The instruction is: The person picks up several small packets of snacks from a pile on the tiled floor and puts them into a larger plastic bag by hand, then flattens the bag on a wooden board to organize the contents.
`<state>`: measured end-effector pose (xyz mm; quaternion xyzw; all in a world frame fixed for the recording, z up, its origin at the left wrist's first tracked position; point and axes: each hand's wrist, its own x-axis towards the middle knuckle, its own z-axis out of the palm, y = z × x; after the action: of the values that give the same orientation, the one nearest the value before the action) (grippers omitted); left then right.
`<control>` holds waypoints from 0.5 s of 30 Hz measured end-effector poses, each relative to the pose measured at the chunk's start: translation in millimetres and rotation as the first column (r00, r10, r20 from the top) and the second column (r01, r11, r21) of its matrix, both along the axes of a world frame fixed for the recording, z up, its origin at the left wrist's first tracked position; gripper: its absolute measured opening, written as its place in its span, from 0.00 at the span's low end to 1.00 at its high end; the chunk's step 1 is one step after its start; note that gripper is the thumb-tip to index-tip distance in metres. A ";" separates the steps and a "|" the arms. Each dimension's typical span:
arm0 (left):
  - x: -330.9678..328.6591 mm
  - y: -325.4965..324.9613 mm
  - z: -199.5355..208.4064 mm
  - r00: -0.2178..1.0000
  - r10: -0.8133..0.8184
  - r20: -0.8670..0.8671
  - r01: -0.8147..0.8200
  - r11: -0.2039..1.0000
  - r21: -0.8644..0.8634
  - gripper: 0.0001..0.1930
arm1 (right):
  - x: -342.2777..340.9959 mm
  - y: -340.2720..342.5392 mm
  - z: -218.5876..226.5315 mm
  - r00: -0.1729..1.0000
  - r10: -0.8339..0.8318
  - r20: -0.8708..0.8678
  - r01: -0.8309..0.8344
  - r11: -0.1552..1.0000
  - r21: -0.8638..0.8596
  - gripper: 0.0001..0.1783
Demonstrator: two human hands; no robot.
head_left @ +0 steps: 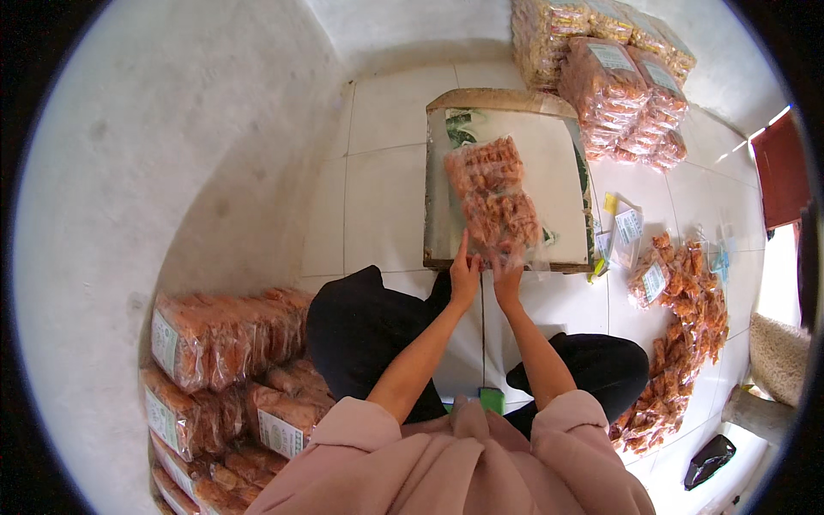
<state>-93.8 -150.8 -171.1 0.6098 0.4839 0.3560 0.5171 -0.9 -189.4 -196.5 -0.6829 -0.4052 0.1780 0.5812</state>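
Observation:
A clear plastic bag of reddish-brown snack packets (500, 215) lies on a low board-topped table (562, 163) in front of me. Two blocks of the packets show through the film, one beyond the other. At the bag's near end, my left hand (465, 276) grips the left corner, one finger stretched along its side. My right hand (506, 279) is closed on the loose film at the near right, its fingertips partly covered by the plastic.
Filled bags (227, 343) are stacked at my left against the wall. More stacks (605, 86) stand beyond the table at the right. Loose small packets (687, 335) spread over the tiled floor at my right, near flat labelled plastic bags (627, 232). A black pouch (710, 461) lies farther right.

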 end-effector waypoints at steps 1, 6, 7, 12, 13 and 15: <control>-5.2 1.2 -1.5 1.000 -0.022 -0.017 0.022 1.000 0.018 0.32 | -4.3 2.4 11.3 0.998 0.059 -0.006 -0.058 0.998 0.016 0.20; 8.8 -4.5 10.0 0.988 -0.135 -0.073 0.136 0.991 0.013 0.32 | 22.8 14.3 -9.5 0.906 -0.118 0.407 0.043 0.981 0.189 0.13; 5.9 -3.5 11.5 0.991 -0.111 -0.073 0.111 0.994 0.004 0.31 | 21.7 15.7 -2.7 0.928 -0.068 0.365 0.010 0.988 0.157 0.11; -2.0 -0.6 8.1 0.995 -0.077 -0.063 0.073 0.996 -0.053 0.30 | -1.0 -28.8 14.5 0.986 -0.048 0.160 0.066 0.992 -0.109 0.11; -1.8 -1.3 5.1 0.992 -0.031 -0.118 0.039 0.997 0.062 0.30 | -4.3 -36.4 13.6 0.987 -0.148 0.059 0.158 0.958 -0.241 0.12; 3.0 -4.8 3.7 0.986 0.010 -0.166 0.020 0.984 0.175 0.30 | -0.8 -38.9 11.4 0.973 -0.230 0.034 0.232 0.951 -0.205 0.14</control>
<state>-90.8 -155.6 -167.4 0.6818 0.4906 0.3438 0.4198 -1.7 -228.3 -185.1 -0.7834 -0.3046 0.1469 0.5214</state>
